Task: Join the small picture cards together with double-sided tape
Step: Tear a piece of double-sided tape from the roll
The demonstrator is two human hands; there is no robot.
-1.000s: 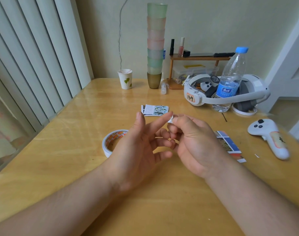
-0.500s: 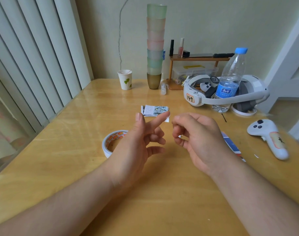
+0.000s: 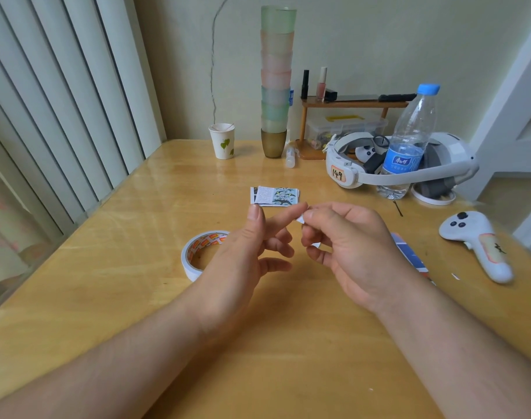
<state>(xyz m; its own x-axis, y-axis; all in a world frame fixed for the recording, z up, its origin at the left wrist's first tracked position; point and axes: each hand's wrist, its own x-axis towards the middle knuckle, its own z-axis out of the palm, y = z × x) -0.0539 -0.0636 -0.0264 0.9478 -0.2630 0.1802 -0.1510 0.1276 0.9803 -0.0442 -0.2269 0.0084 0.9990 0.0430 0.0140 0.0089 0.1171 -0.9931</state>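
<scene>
A small white piece of double-sided tape (image 3: pixel 301 218) sits between my two hands above the table. My right hand (image 3: pixel 346 249) pinches it with curled fingers. My left hand (image 3: pixel 243 252) has its forefinger stretched out, the tip touching the tape piece; its other fingers are loosely bent. The tape roll (image 3: pixel 197 252), white with an orange inner label, lies on the table just left of my left hand. A small stack of picture cards (image 3: pixel 275 195) lies beyond my hands. More cards (image 3: pixel 409 255), blue and white, lie under my right wrist, partly hidden.
A white controller (image 3: pixel 476 243) lies at the right. A headset (image 3: pixel 403 164) and a water bottle (image 3: pixel 409 140) stand at the back right. A tall cup stack (image 3: pixel 276 80), a paper cup (image 3: pixel 223 140) and a small wooden shelf (image 3: pixel 349 104) line the wall. Blinds hang left.
My hands had drawn apart half a second ago; now my right hand has moved back to my left forefinger tip, and the white tape piece shows between them.
</scene>
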